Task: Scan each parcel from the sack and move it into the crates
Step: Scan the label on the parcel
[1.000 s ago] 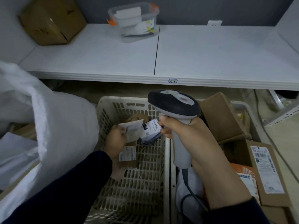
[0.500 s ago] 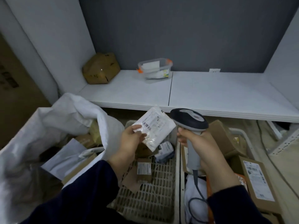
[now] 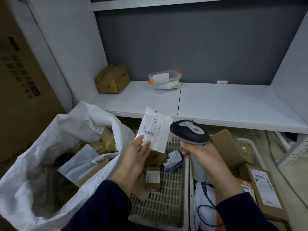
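My left hand (image 3: 135,156) pinches the lower corner of a flat white plastic parcel (image 3: 155,129) with a barcode label, held upright above the left crate (image 3: 166,209). My right hand (image 3: 202,157) grips the handle of a grey and black barcode scanner (image 3: 189,131), whose head sits just right of the parcel. The white sack (image 3: 50,147) stands open at the left with cardboard boxes and a white envelope inside. The left crate holds small brown boxes and a grey pouch. The right crate (image 3: 246,141) holds larger brown boxes.
A white shelf (image 3: 216,104) runs behind the crates, carrying a crumpled cardboard box (image 3: 112,79) and a clear plastic tub (image 3: 164,79) with orange clips. A tall cardboard carton (image 3: 20,72) stands at the far left. The scanner cable hangs into the right crate.
My left hand lifted the white parcel out of the left crate and up beside the scanner head. The view tilted up, showing the sack and shelf wall.
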